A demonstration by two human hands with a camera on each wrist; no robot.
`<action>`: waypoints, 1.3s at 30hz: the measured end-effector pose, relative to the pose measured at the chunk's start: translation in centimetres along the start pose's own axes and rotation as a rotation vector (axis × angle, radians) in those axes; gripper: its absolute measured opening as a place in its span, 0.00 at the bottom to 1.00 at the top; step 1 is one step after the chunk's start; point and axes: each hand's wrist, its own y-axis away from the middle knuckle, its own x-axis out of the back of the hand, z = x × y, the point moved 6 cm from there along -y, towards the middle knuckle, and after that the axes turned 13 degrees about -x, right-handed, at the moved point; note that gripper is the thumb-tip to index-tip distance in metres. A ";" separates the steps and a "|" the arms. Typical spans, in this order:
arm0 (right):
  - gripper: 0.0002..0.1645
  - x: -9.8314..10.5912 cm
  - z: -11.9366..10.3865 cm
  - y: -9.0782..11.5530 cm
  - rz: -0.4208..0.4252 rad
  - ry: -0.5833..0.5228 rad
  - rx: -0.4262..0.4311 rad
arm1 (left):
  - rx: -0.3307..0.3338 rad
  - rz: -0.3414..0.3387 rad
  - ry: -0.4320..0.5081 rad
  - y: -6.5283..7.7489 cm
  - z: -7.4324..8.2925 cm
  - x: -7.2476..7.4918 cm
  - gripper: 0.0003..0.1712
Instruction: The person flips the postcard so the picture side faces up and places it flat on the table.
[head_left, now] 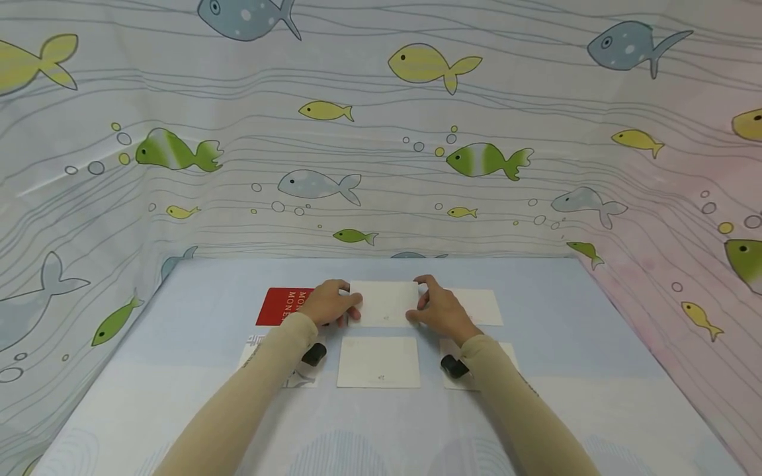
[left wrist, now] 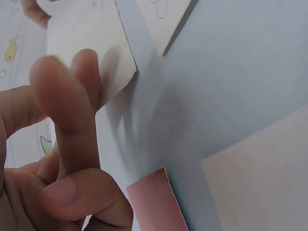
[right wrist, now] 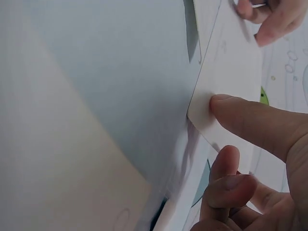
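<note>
Fishy backdrop [head_left: 381,149], pale table [head_left: 536,291]. Right hand [head_left: 445,311] pinches the card [head_left: 383,304] near-closed, left hand [head_left: 325,303] probably too (blurry); I'd keep it level between the fingertips [right wrist: 223,100].

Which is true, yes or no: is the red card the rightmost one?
No, a white card shows to the right of the red lettered card.
</note>
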 end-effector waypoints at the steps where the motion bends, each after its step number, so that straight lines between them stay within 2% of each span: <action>1: 0.46 0.0 -0.1 0.0 0.002 0.000 0.002 | 0.002 0.003 0.006 0.0 0.0 0.0 0.31; 6: 0.44 0.2 0.1 0.2 0.007 -0.030 -0.034 | 0.019 0.013 0.031 -0.2 -0.2 -0.2 0.29; 12: 0.37 0.4 0.4 0.3 -0.023 -0.147 -0.109 | 0.003 0.020 0.055 -0.2 0.2 -0.2 0.27; 18: 0.34 0.5 0.3 0.2 -0.038 -0.196 -0.150 | -0.010 0.031 0.058 -0.2 0.2 -0.2 0.25; 28: 0.28 0.6 0.4 0.4 -0.036 -0.254 -0.157 | -0.027 0.076 0.115 0.3 0.6 0.1 0.26; 39: 0.32 1.0 0.0 0.7 -0.021 -0.316 -0.160 | -0.070 0.105 0.083 0.5 1.2 0.5 0.31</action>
